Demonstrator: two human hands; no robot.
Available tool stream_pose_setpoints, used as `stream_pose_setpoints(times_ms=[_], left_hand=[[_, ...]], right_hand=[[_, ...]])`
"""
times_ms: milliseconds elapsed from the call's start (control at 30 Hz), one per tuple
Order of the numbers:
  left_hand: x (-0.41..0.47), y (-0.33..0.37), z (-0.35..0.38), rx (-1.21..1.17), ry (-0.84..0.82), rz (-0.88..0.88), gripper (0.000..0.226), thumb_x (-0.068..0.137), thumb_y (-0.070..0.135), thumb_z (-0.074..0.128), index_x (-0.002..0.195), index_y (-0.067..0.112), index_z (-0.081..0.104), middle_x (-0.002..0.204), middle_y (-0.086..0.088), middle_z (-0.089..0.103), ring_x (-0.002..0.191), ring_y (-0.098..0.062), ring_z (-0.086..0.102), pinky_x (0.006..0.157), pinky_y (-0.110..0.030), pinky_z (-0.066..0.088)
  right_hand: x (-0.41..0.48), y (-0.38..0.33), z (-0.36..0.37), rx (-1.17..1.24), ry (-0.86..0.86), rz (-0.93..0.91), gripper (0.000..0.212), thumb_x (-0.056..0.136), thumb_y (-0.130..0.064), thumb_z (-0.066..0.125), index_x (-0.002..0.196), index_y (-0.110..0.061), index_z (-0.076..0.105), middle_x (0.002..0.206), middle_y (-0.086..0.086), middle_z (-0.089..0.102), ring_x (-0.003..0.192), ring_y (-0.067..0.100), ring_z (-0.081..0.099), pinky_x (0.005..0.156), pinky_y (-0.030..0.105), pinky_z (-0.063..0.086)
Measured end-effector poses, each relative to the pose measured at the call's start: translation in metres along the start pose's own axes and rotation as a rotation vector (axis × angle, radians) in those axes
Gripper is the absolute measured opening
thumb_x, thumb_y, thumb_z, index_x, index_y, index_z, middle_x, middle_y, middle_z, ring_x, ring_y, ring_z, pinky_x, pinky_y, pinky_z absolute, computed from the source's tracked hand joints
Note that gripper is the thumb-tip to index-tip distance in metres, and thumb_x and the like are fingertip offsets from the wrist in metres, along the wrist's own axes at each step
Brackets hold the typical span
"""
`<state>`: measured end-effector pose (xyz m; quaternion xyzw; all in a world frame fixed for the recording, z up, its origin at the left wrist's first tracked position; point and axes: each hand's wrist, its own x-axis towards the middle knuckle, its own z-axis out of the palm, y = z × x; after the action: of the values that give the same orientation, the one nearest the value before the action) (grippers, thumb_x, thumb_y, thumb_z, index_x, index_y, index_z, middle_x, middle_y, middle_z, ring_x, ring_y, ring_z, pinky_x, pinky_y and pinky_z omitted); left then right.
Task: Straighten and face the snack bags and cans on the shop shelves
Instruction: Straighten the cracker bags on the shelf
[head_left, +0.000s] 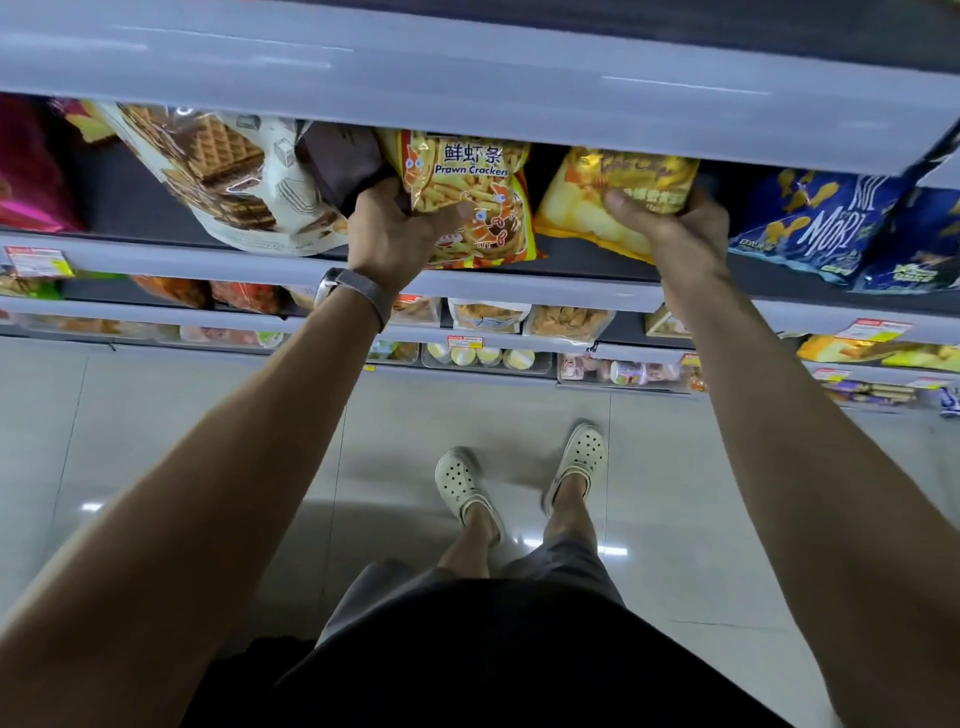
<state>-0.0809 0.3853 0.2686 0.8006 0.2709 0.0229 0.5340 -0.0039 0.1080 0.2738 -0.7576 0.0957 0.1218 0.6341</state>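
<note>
Dark clothing fills the bottom centre of the frame, with two pale clogs (519, 475) on the tiled floor above it, and both bare arms reach up toward the shelf (208, 254) in the upper half. At upper centre the left hand (387, 231) (a watch (353, 293) on its wrist) is closed around the lower left of the prawn cracker bag (470, 192), thumb across the front. Just to its right, the right hand (675, 223) grips the lower edge of a yellow bag (613, 187), thumb on the face and fingers hidden behind. Both bags stand near the shelf's front lip, label outward, each tilted. The step in hand looks like squaring these two. Next they probably need setting upright, side by side, flush with the lip, then the leaning wafer bag (223, 171) at upper left.
</note>
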Motion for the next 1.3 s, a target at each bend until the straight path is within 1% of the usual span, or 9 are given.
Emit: stream_pose_setpoints(times_ms=[67, 133, 300, 600, 867, 967, 1033, 1200, 1300], left_hand=[[-0.007, 0.001, -0.001, -0.06, 0.019, -0.009, 0.065, 0.06, 0.06, 0.094, 0.098, 0.009, 0.079, 0.092, -0.008, 0.08, 0.08, -0.017, 0.073, 0.075, -0.052, 0.064], [-0.019, 0.006, -0.006, -0.119, 0.015, -0.002, 0.053, 0.068, 0.043, 0.095, 0.101, 0.005, 0.078, 0.094, -0.011, 0.08, 0.08, -0.017, 0.074, 0.074, -0.049, 0.065], [-0.061, -0.001, -0.029, -0.296, -0.084, -0.015, 0.04, 0.085, 0.011, 0.086, 0.12, -0.003, 0.072, 0.108, -0.015, 0.079, 0.093, -0.028, 0.079, 0.077, -0.043, 0.065], [-0.119, -0.03, -0.049, -0.456, -0.042, -0.175, 0.038, 0.086, 0.002, 0.081, 0.122, -0.002, 0.071, 0.11, -0.015, 0.079, 0.099, -0.032, 0.078, 0.083, -0.043, 0.065], [-0.118, -0.034, -0.059, -0.33, -0.134, -0.144, 0.046, 0.084, 0.004, 0.084, 0.127, 0.003, 0.069, 0.111, -0.007, 0.08, 0.099, -0.025, 0.079, 0.083, -0.035, 0.065], [-0.12, -0.036, -0.063, -0.333, -0.108, -0.134, 0.044, 0.085, 0.004, 0.083, 0.126, 0.002, 0.069, 0.111, -0.008, 0.08, 0.101, -0.025, 0.079, 0.084, -0.036, 0.065], [-0.122, -0.035, -0.064, -0.34, -0.091, -0.134, 0.044, 0.085, 0.003, 0.083, 0.126, 0.0, 0.069, 0.109, -0.006, 0.081, 0.099, -0.025, 0.079, 0.081, -0.033, 0.065], [-0.124, -0.025, -0.057, -0.345, -0.086, -0.108, 0.043, 0.085, 0.003, 0.083, 0.126, 0.0, 0.069, 0.111, -0.008, 0.08, 0.101, -0.025, 0.079, 0.081, -0.032, 0.064], [-0.123, -0.009, -0.043, -0.351, -0.143, -0.092, 0.044, 0.086, 0.006, 0.083, 0.127, 0.002, 0.069, 0.112, -0.008, 0.08, 0.101, -0.026, 0.079, 0.085, -0.037, 0.064]], right_hand=[[-0.005, 0.001, -0.005, 0.005, 0.006, -0.028, 0.046, 0.075, -0.023, 0.094, 0.115, -0.011, 0.073, 0.111, 0.001, 0.08, 0.104, 0.016, 0.076, 0.092, 0.029, 0.059], [-0.008, -0.002, -0.007, -0.011, 0.005, -0.056, 0.046, 0.074, -0.03, 0.094, 0.113, -0.016, 0.074, 0.111, 0.0, 0.08, 0.107, 0.017, 0.076, 0.099, 0.037, 0.058], [-0.01, -0.011, -0.005, -0.115, -0.04, -0.067, 0.037, 0.077, -0.033, 0.091, 0.108, -0.02, 0.075, 0.104, -0.008, 0.08, 0.099, 0.007, 0.076, 0.087, 0.021, 0.057], [-0.01, -0.003, 0.072, -0.126, -0.15, -0.004, 0.054, 0.077, -0.025, 0.093, 0.121, -0.009, 0.067, 0.099, -0.011, 0.077, 0.082, -0.006, 0.072, 0.071, 0.011, 0.054], [-0.003, -0.003, 0.101, -0.169, -0.213, 0.011, 0.062, 0.071, -0.014, 0.095, 0.125, -0.013, 0.063, 0.097, -0.011, 0.076, 0.079, -0.009, 0.07, 0.07, 0.013, 0.056], [-0.004, -0.005, 0.111, -0.191, -0.265, 0.032, 0.057, 0.072, -0.014, 0.094, 0.122, -0.017, 0.066, 0.109, -0.005, 0.078, 0.1, 0.009, 0.074, 0.094, 0.032, 0.06], [-0.005, -0.004, 0.112, -0.175, -0.262, 0.038, 0.058, 0.073, -0.012, 0.094, 0.124, -0.013, 0.066, 0.11, -0.004, 0.078, 0.101, 0.011, 0.074, 0.096, 0.04, 0.06], [-0.024, -0.002, 0.086, -0.096, -0.136, 0.006, 0.065, 0.083, -0.015, 0.087, 0.14, -0.004, 0.058, 0.121, 0.003, 0.071, 0.104, 0.006, 0.069, 0.09, 0.018, 0.056], [-0.054, 0.003, 0.054, -0.043, -0.039, -0.036, 0.036, 0.093, -0.023, 0.079, 0.124, -0.007, 0.07, 0.103, -0.003, 0.076, 0.095, 0.005, 0.071, 0.086, 0.02, 0.055]])
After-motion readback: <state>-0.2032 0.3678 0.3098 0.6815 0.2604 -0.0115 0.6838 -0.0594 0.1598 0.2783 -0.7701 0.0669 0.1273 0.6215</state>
